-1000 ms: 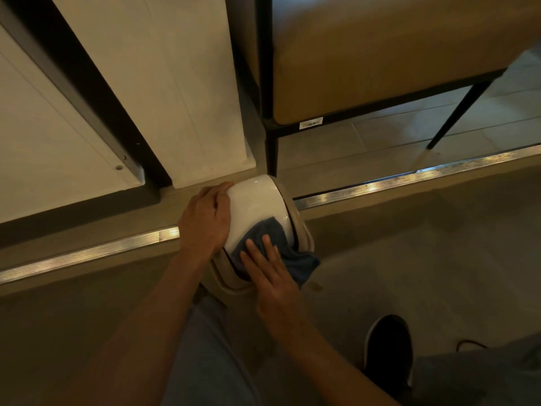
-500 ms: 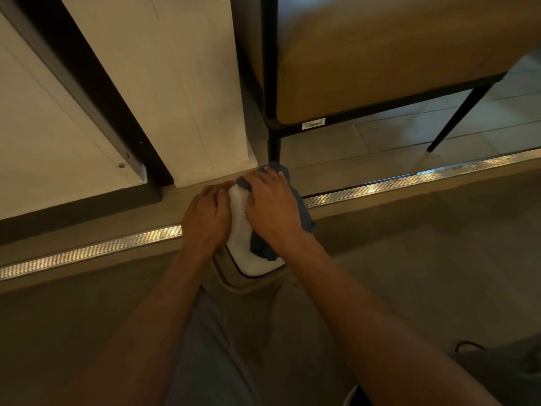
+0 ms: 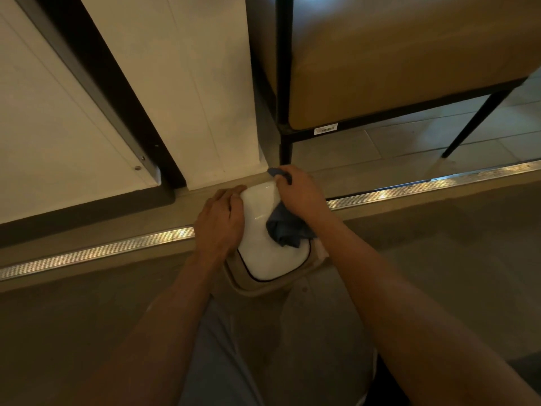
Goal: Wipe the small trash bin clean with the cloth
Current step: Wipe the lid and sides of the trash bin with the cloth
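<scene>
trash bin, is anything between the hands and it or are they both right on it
Nothing visible separates the left hand from the trash bin; it lies directly on the bin's left side. Under the right hand only the blue cloth lies between palm and bin, as wiping requires.

Right hand (image 3: 301, 194) covered the trash bin's (image 3: 263, 253) far right corner and most of the cloth (image 3: 285, 230). Bench (image 3: 395, 68) cut off at top and right edges; its label (image 3: 325, 129) too small to read
</scene>
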Demonstrator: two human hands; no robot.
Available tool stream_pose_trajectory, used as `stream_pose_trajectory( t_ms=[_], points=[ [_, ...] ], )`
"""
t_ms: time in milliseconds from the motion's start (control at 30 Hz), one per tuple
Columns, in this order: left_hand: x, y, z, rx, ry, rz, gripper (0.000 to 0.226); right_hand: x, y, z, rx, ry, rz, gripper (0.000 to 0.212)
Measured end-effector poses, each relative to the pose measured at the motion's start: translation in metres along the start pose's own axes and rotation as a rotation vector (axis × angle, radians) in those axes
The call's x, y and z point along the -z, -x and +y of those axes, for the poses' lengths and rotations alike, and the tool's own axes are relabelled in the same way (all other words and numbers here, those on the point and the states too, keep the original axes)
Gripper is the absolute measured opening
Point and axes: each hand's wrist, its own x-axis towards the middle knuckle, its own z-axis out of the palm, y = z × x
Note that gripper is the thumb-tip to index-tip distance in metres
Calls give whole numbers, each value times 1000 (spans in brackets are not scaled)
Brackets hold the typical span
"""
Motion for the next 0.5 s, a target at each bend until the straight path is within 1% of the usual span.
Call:
stream_pose_trajectory(
  t_ms=[33,100,200,300,400,500],
  points=[
    [1,0,2,6,-6,3,55,6,-4,-2,-50,-40,-42,34],
    [1,2,2,13,-17,8,54,13,-5,-3,-76,-79,-44,33],
    [2,3,2,12,-29,10,55,21,6,1,-43,-155,94,28],
    [3,3,5,7,-57,-1,54,33,20,0,-50,-341,193,23],
    [3,6,4,-1,-121,-16,53,47,34,-11,-113,-577,188,10],
    [4,5,3,-2,-178,-49,57,60,40,-21,-156,-684,135,7]
  ],
)
